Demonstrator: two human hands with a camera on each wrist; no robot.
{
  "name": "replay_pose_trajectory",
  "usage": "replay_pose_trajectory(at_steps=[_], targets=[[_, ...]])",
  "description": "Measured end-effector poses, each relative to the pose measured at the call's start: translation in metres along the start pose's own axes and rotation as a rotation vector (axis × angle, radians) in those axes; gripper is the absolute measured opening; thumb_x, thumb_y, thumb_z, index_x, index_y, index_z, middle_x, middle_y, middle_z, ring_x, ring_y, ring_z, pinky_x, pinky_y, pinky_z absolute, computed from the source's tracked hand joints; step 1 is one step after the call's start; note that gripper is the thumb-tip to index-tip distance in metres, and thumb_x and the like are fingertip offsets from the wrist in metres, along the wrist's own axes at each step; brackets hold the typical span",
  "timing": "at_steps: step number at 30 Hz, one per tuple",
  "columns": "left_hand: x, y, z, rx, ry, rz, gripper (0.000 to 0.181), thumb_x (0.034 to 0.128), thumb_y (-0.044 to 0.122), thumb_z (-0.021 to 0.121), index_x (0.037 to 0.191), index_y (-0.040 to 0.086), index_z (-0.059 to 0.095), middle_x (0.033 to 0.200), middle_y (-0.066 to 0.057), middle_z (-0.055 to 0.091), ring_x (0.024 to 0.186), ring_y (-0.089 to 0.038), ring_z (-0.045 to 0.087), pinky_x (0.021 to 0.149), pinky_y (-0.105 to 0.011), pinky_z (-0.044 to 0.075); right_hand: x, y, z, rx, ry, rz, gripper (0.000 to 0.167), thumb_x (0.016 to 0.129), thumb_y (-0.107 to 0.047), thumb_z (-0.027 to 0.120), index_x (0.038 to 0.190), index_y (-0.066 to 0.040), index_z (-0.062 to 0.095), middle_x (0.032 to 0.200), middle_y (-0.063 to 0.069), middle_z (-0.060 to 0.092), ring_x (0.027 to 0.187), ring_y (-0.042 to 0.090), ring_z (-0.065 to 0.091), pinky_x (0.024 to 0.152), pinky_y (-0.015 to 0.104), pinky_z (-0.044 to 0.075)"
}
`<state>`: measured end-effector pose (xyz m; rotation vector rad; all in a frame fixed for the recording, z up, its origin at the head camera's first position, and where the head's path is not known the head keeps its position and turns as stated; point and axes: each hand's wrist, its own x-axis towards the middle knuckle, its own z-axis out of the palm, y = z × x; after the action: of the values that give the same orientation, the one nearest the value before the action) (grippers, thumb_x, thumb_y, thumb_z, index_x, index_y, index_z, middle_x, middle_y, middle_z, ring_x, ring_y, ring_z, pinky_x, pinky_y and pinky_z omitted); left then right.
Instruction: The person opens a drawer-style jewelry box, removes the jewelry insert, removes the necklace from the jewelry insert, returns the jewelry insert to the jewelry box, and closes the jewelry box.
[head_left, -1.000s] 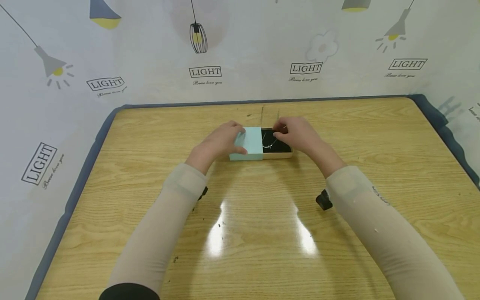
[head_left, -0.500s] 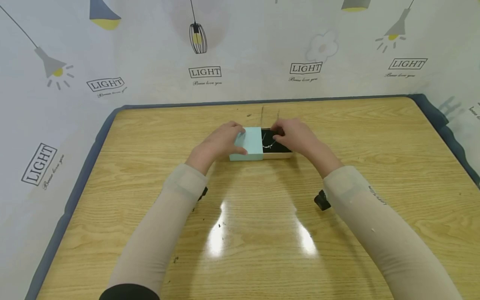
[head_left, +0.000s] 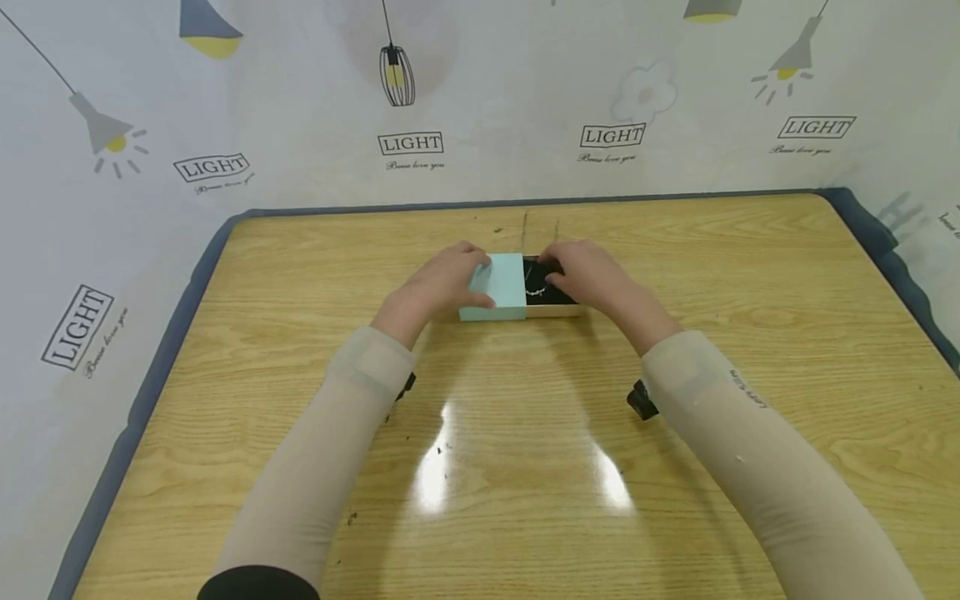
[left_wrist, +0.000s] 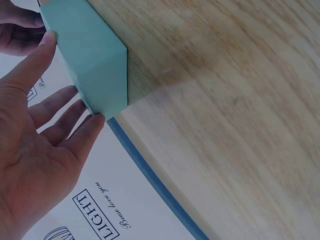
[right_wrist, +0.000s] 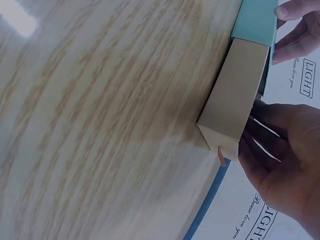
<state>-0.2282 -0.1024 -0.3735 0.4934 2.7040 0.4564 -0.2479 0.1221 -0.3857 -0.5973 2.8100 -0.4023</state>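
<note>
A pale teal box sleeve (head_left: 505, 279) lies flat on the table, with its drawer (right_wrist: 232, 90) pulled partly out to the right. Inside the drawer is a black insert (head_left: 561, 294) bearing a thin silvery chain (head_left: 535, 292), possibly a necklace or bracelet. My left hand (head_left: 441, 283) grips the sleeve between thumb and fingers at its left part. Over the drawer's right part, my right hand (head_left: 592, 271) has bent fingers, their tips reaching into it beside the chain. In the right wrist view those tips are partly hidden behind the drawer wall.
The wood-grain table (head_left: 517, 467) extends around the box, its far edge trimmed in blue-grey. Behind stands a pale wall covering (head_left: 510, 92) printed with lamps and lettering. A tan ribbon tab (right_wrist: 222, 156) hangs from the drawer's end.
My right hand has shifted slightly left over the drawer, covering more of the chain's right end. The left hand and the sleeve have stayed in place.
</note>
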Motion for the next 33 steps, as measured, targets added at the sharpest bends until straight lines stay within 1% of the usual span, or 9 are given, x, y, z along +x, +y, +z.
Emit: replay_pose_trajectory(at_steps=[5,17,23,33], targets=[[-0.0001,0.0005,-0.0005,-0.004,0.0,0.0,0.073,0.0885,0.039,0.075,0.148,0.011,0.045,0.157,-0.01,0.037,0.144,-0.028,0.038,0.123,-0.042,0.034,0.0033,-0.0018,0.003,-0.042,0.001,0.006,0.038,0.099,-0.016,0.061,0.135,-0.002,0.058,0.138,0.019,0.06,0.128,0.037,0.056,0.11,0.05,0.047],[0.0011,0.0016,-0.0014,-0.005,-0.007,-0.009,0.074,0.0878,0.039,0.076,0.148,0.012,0.044,0.157,-0.009,0.037,0.143,-0.028,0.039,0.122,-0.043,0.035,0.0066,-0.0046,0.0074,-0.117,0.027,-0.02,0.04,0.096,-0.015,0.066,0.132,0.002,0.06,0.136,0.021,0.061,0.127,0.038,0.057,0.108,0.049,0.049],[0.0017,0.0013,-0.0009,0.001,-0.008,-0.01,0.074,0.0878,0.039,0.076,0.148,0.012,0.044,0.157,-0.009,0.037,0.144,-0.028,0.038,0.123,-0.043,0.034,0.0057,-0.0062,0.0074,-0.134,0.028,-0.019,0.041,0.094,-0.014,0.069,0.131,0.002,0.061,0.134,0.021,0.062,0.128,0.04,0.054,0.109,0.05,0.048],[0.0019,0.001,-0.0008,0.013,-0.007,-0.012,0.073,0.0882,0.039,0.076,0.148,0.011,0.044,0.158,-0.01,0.036,0.145,-0.028,0.037,0.124,-0.042,0.032,0.0071,-0.0056,0.0086,-0.188,0.01,-0.033,0.042,0.094,-0.018,0.07,0.131,0.0,0.062,0.133,0.02,0.061,0.124,0.039,0.054,0.107,0.049,0.05]])
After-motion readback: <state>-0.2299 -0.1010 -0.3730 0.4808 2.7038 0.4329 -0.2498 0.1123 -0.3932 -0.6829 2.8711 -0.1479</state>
